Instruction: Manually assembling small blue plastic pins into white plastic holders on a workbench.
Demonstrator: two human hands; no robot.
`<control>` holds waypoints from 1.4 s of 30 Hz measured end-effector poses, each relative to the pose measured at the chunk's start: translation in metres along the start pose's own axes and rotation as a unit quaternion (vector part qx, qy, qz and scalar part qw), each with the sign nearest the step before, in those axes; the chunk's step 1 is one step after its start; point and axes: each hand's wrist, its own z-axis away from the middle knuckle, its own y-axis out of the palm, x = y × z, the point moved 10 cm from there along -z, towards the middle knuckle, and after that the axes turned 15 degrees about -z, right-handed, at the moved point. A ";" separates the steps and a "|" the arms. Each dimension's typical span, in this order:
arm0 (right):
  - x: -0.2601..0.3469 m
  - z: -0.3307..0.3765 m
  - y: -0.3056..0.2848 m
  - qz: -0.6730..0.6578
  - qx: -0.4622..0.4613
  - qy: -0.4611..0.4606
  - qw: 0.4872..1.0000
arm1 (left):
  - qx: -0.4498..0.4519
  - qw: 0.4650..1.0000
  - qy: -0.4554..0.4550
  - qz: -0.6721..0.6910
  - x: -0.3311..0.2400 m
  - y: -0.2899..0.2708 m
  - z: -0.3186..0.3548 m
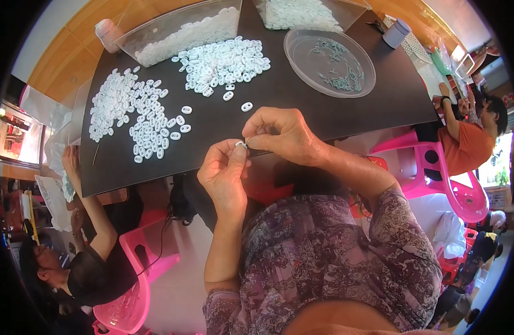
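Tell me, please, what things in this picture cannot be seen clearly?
Head view only:
- White piece between the hands: too small, mostly covered by fingers.
- Whatever the right hand pinches: hidden by its fingers.
- Small greenish parts in the round clear dish: too small.

The person's left hand (226,167) is pinching a small white oval piece (241,144) between thumb and fingertips, just over the near edge of the dark bench (301,106). The right hand (282,134) is closing its fingers on something thin at that same piece; what it is cannot be told. Heaps of white oval pieces (223,61) are lying spread across the bench, with one stray piece (246,106) lying near the right hand. A clear round dish (329,62) is holding small greenish bits. Two clear tubs (179,30) of white pieces are standing at the far edge. Other people are sitting on pink chairs (441,173) at both sides.
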 end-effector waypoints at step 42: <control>-0.025 -0.001 0.013 0.004 -0.030 -0.031 0.999 | -0.073 0.980 0.108 -0.148 -0.011 -0.011 0.004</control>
